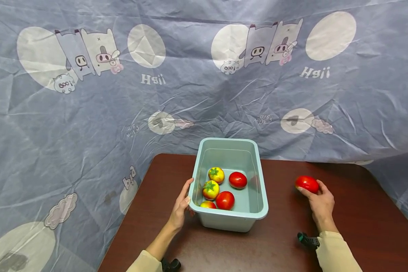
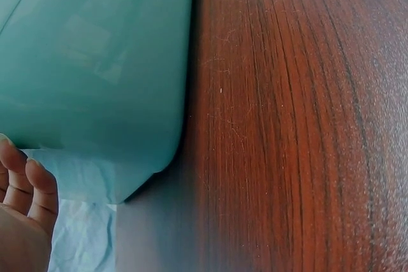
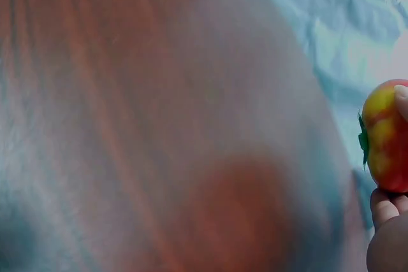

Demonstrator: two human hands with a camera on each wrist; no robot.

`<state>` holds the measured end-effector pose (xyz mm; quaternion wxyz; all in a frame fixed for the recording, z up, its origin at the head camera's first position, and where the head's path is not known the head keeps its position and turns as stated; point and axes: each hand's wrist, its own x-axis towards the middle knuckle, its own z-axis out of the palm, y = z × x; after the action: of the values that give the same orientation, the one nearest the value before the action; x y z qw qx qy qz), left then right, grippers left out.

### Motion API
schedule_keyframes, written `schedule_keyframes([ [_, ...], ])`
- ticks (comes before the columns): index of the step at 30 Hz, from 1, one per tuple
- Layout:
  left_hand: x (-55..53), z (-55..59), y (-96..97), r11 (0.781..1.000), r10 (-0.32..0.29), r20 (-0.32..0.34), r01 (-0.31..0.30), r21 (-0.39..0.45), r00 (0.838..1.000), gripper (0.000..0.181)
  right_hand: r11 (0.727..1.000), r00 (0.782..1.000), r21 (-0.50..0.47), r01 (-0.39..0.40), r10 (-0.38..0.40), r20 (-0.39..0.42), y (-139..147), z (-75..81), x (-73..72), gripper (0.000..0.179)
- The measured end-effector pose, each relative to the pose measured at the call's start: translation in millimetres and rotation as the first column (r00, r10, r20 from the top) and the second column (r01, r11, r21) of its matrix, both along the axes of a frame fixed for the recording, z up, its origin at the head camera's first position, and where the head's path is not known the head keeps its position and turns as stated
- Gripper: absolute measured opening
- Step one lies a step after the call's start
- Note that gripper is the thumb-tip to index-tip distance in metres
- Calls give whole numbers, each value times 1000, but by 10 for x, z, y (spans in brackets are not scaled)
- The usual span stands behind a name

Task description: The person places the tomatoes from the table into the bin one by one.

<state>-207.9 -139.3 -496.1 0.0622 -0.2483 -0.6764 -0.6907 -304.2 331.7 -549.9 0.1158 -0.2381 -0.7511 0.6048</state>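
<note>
A pale green-grey plastic tub (image 1: 234,214) stands on the table with several tomatoes in it. Some of these show yellow tops with green leaves, such as one tomato (image 1: 210,190) by the left wall; others look plain red, like the tomato (image 1: 238,180) near the middle. At the tub's near left corner, my left hand (image 1: 179,209) holds the rim and side. Well to the right of the tub, my right hand (image 1: 321,202) grips a red tomato (image 1: 306,183) between thumb and fingers. In the right wrist view, this tomato (image 3: 386,141) has a yellow end and green leaves.
The dark reddish-brown wooden table (image 1: 278,241) extends on both sides of the tub. A grey-blue cloth with cartoon prints (image 1: 204,94) hangs behind the table and along its left side. Each wrist wears a black strap, such as the right strap (image 1: 309,241).
</note>
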Motion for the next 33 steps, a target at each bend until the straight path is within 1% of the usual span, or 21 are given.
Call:
schedule_keyframes([
  [1,1,-2,-2,1000,0,-1,0,0,1000,59,1000,1000,-7,-12,11,-11,-19,54,4,91],
  [3,4,-2,-1,1000,-5,0,5,0,1000,59,999,999,9,-36,36,-29,-61,158,15,88],
  [10,31,-3,-6,1000,-20,20,20,7,1000,58,986,991,127,-106,115,-66,-263,404,40,81],
  [15,27,14,-2,1000,-20,19,20,7,1000,58,973,972,146,-180,199,-128,-444,605,46,80],
  [19,26,20,-11,1000,3,15,-3,-13,1000,58,965,945,122,-233,254,-207,-623,789,71,76],
  [24,34,9,-32,999,28,16,-28,-35,999,59,946,896,93,-312,325,-302,-873,997,136,75],
  [28,30,3,-36,999,28,28,-27,-41,999,58,935,861,68,-347,347,-373,-1061,1137,179,73],
  [31,20,-1,-27,999,23,27,-22,-43,999,58,928,837,94,-361,367,-406,-1187,1216,202,72],
  [33,15,-1,-20,999,27,26,-26,-45,999,58,917,820,130,-376,395,-415,-1268,1253,210,71],
])
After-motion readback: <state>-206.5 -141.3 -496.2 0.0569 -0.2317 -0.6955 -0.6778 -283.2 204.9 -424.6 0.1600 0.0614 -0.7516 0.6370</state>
